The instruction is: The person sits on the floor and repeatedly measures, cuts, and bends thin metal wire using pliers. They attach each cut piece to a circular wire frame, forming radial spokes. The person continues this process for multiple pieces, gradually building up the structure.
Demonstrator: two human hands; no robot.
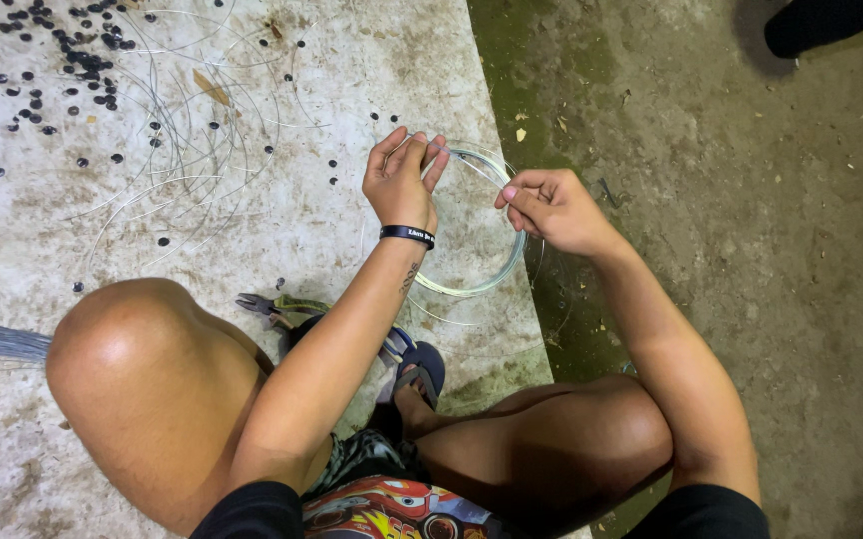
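- Head view: the left hand (pixel 403 180) pinches the coil of pale wire (pixel 481 284) at its upper left edge, fingers curled tight around the strand.
- The right hand (pixel 551 208) has its grip closed on the same coil at the upper right, thumb and fingertips pressed together on the wire.
- The coil hangs as a loop below and between the two grips, above the concrete slab (pixel 351 80).
- A black wristband (pixel 407 235) sits just below the left grip.
- Below that grip, near the sandalled foot (pixel 419 371), lie pliers (pixel 270 305) with green handles.
- Far left of the grips, loose cut wires (pixel 182 140) and small black beads (pixel 62 45) are scattered on the slab.
- Right of the grips lies bare, mossy ground (pixel 731 250).
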